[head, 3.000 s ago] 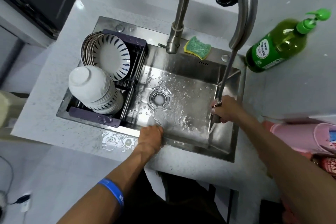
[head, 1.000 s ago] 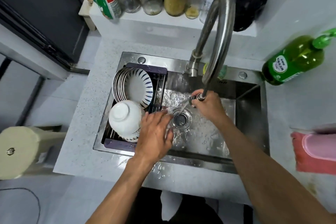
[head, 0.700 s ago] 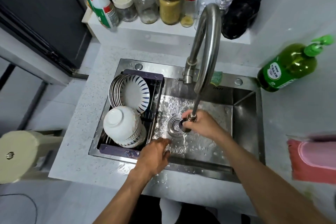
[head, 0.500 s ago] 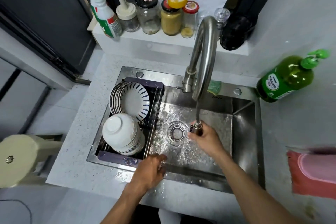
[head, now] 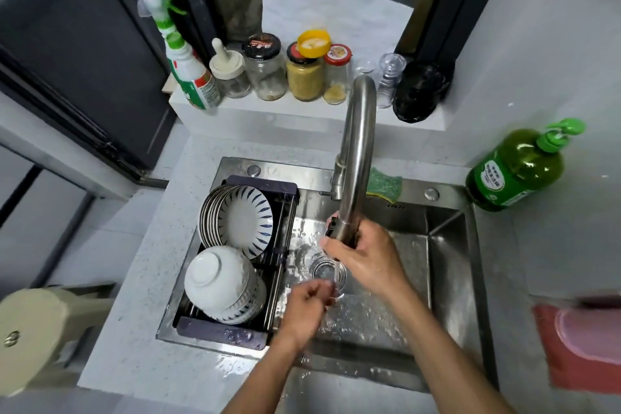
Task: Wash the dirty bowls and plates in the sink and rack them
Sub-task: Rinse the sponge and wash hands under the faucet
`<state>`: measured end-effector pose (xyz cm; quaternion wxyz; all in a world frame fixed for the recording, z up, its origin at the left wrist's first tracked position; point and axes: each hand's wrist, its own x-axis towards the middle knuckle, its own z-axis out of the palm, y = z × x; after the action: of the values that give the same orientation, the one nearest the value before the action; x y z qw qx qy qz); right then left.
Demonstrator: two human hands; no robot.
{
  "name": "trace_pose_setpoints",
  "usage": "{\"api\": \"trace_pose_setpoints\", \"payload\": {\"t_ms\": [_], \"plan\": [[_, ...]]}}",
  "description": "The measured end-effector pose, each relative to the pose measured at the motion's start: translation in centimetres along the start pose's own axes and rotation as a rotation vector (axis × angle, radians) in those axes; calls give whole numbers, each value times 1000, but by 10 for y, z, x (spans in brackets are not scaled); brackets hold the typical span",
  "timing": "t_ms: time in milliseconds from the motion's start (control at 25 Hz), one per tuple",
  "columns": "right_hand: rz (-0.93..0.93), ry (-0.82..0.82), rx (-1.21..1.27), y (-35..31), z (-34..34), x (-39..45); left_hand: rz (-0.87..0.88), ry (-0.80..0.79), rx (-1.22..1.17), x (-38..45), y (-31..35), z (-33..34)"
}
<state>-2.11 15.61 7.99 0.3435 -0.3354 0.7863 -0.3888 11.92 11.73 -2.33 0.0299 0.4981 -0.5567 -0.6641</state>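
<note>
While water runs from the tap, the right hand (head: 361,254) at the centre of the frame wraps its fingers round the spray head (head: 337,228) at the end of the steel faucet (head: 358,151), aiming the stream downward. Just below it, the left hand (head: 307,304) sits under the stream with its fingers loosely curled; it seems to hold nothing, though the water blurs the fingertips. Both hands hover over the wet steel sink (head: 447,265), near its round drain (head: 327,270).

Left of the hands, a dark rack (head: 221,333) sits inside the sink. At its upper end a row of blue-striped plates (head: 243,222) stands on edge; below them, white bowls (head: 221,282) lie stacked upside down.

On the sink's back ledge, a green sponge (head: 384,181) lies just right of the faucet's base. At the right of the frame, a green soap bottle (head: 517,168) with a pump stands on the pale counter (head: 134,279). Along the shelf at the top stand a spray bottle (head: 186,60) and several jars (head: 295,74). A pink object (head: 586,336) shows at the lower right edge.
</note>
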Motion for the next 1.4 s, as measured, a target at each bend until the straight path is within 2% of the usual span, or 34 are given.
{"api": "trace_pose_setpoints", "payload": {"t_ms": [80, 160, 280, 400, 560, 680, 840, 1000, 1080, 1200, 1320, 1400], "plan": [[14, 11, 31, 2, 2, 4, -89, -2, -496, 18, 42, 22], [26, -26, 58, 2, -1, 8, -99, -61, -673, 27, 70, 36], [-10, 26, 75, -1, -3, 7, -73, -99, -638, 33, 77, 41], [-50, 130, -28, -7, 0, 11, -86, 6, -627, 42, 68, 30], [4, 18, 51, -4, 6, 28, -153, 99, -375, 53, 50, 7], [27, -117, 174, -12, 19, 43, -169, 142, -384, 50, 43, -2], [-73, 43, 68, 5, 26, 57, -192, 126, -372, 43, 40, -6], [57, -60, 27, 19, 31, 42, -153, 132, -323, 45, 41, -11], [53, 24, 5, 30, 28, 44, -146, 146, -349, 40, 48, -16], [8, -64, -72, 36, 18, 49, -145, 151, -343, 38, 54, -22], [-3, 45, -35, 36, 15, 52, -145, 150, -337, 36, 54, -22], [-6, -12, -29, 33, 15, 53, -161, 150, -312, 36, 53, -22]]}}
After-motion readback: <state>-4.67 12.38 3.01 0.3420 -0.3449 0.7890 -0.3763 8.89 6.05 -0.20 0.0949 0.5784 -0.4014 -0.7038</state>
